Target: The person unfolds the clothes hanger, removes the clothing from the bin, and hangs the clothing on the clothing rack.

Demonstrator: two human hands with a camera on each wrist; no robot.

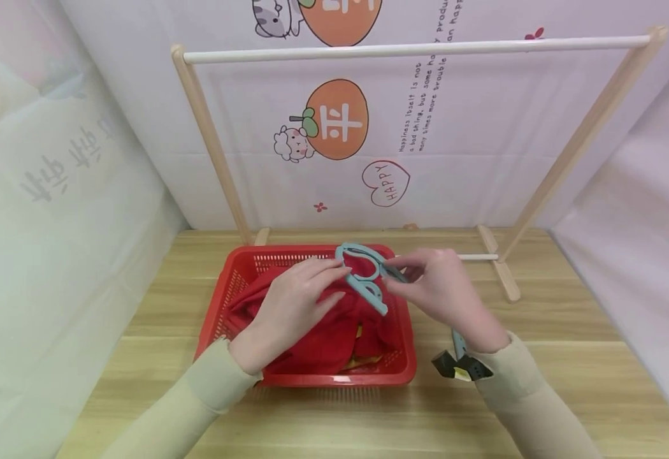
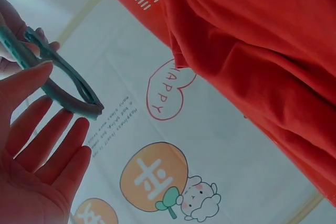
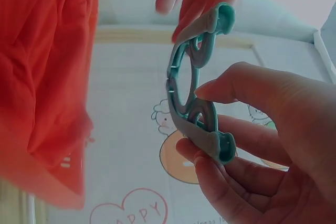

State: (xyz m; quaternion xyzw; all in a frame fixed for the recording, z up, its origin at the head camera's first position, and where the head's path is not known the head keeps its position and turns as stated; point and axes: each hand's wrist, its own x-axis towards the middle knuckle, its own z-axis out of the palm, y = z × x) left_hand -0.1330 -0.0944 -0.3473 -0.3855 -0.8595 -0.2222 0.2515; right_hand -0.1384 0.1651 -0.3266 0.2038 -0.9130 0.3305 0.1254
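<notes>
Right hand covers part of the hanger in head view; dark thing partly under right sleeve, kind unclear; yellow patch mostly buried by cloth, cannot tell what; cat print cropped at top; left hand cut off in both wrist views.

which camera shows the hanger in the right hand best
The right wrist view: the hanger is large, its central opening and both hollow ends visible. The left wrist view shows it side-on, cut off at the edge; the head view shows it small, over the red basket, partly behind the right hand.
</notes>
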